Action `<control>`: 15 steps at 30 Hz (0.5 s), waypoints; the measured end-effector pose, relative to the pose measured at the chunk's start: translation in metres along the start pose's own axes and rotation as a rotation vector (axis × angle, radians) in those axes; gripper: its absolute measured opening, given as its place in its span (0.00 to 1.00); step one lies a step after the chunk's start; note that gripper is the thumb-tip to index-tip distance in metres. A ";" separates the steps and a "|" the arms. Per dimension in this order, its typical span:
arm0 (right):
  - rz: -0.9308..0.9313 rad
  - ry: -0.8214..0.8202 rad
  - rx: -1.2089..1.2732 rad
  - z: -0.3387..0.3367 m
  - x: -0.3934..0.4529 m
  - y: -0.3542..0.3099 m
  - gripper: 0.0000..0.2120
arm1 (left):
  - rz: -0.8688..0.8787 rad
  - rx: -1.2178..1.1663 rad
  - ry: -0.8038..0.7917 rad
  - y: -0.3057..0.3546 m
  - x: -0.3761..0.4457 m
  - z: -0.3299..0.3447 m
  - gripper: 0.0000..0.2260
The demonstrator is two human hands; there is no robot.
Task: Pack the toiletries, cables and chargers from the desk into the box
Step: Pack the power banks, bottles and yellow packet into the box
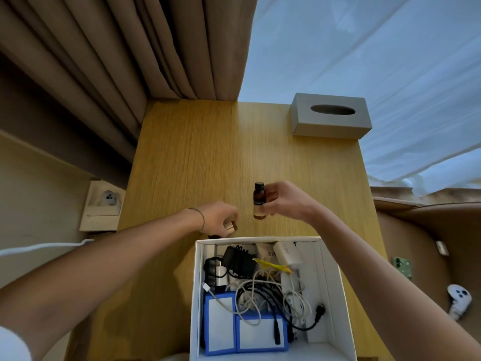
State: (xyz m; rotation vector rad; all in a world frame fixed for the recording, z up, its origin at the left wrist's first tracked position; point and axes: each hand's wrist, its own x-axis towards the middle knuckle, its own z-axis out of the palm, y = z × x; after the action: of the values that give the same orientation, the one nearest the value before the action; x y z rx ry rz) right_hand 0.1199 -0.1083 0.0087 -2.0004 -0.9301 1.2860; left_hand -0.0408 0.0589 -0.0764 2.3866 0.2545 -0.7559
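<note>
Head view
Right hand [283, 201]: pinches a small amber bottle [259, 201] with black cap, upright above the desk [187, 157].
Left hand [221, 217]: fingers curled round a small pale-topped object [230, 226], partly hidden, at desk level.
Desk: yellow wood grain.
Box [335, 290]: white cardboard, open, holding tangled cables [268, 293], a white charger [287, 252], blue packs [221, 324].
Tissue box [330, 115]: grey, rectangular, far corner.
</note>
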 end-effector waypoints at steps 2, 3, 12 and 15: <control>-0.028 0.024 0.062 0.001 -0.010 -0.008 0.20 | -0.027 -0.153 0.093 0.001 -0.008 -0.006 0.21; -0.046 0.033 0.086 0.003 -0.017 -0.012 0.22 | -0.041 -0.222 0.161 0.003 -0.013 -0.011 0.19; -0.100 -0.057 0.390 0.042 -0.089 -0.035 0.12 | 0.026 -0.510 0.555 0.032 -0.096 -0.057 0.11; 0.032 -0.133 0.247 0.070 -0.092 -0.029 0.12 | 0.029 -0.531 0.627 0.042 -0.124 -0.056 0.12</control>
State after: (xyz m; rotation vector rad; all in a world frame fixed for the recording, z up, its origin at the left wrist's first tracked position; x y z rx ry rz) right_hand 0.0209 -0.1583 0.0531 -1.7631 -0.7593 1.4886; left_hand -0.1019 0.0600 0.0521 2.0322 0.5907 0.1027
